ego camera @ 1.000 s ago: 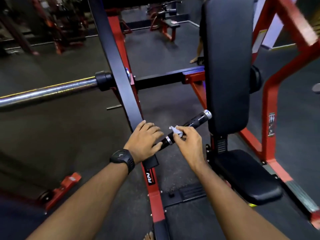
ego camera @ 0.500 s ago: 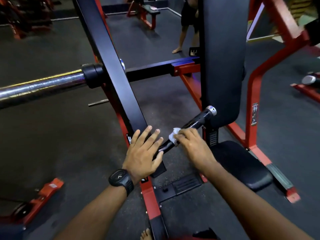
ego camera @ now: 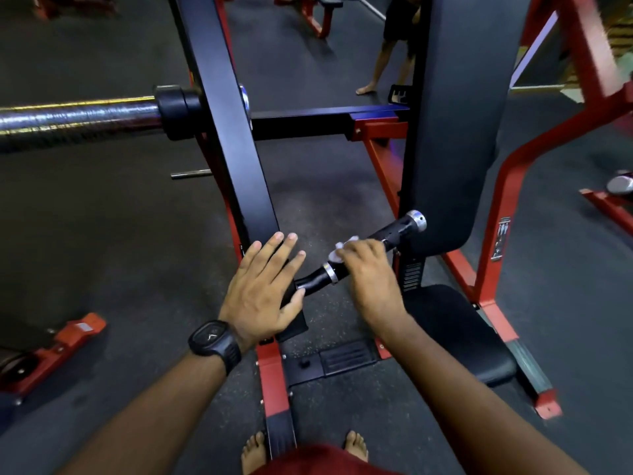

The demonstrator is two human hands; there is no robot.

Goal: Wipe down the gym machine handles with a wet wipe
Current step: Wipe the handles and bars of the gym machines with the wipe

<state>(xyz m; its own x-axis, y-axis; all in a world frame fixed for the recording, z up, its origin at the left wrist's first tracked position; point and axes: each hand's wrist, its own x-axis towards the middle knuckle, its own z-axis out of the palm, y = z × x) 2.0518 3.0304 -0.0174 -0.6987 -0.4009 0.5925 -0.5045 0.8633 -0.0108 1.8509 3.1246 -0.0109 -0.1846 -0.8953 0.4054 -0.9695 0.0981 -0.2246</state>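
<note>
- The handle (ego camera: 399,231) is a short black cylinder that juts out from the lower end of a black beam (ego camera: 236,149) towards the back pad. It has a bright metal cap at its free end and a thin metal ring near its inner end.
- The right hand (ego camera: 371,279) lies over the middle of the handle with its fingers curled down around it.
- The wet wipe (ego camera: 342,250) is a small, crumpled white wad, pressed against the handle under the right hand's fingertips. Only a bit of it shows.
- The left hand (ego camera: 263,286) is spread flat with straight, splayed fingers. Its palm rests on the smooth, flat-sided beam, and its thumb is just beside the handle's inner end.
- A matte black watch (ego camera: 214,342) with a rounded square face sits on the left wrist.
- A shiny, scuffed steel sleeve (ego camera: 75,118) runs out from the beam to the left.
- The tall back pad (ego camera: 459,114) and the rounded seat pad (ego camera: 459,334) are smooth black upholstery, carried on a red painted frame (ego camera: 496,200).
- The floor (ego camera: 102,234) is dark, speckled rubber.
</note>
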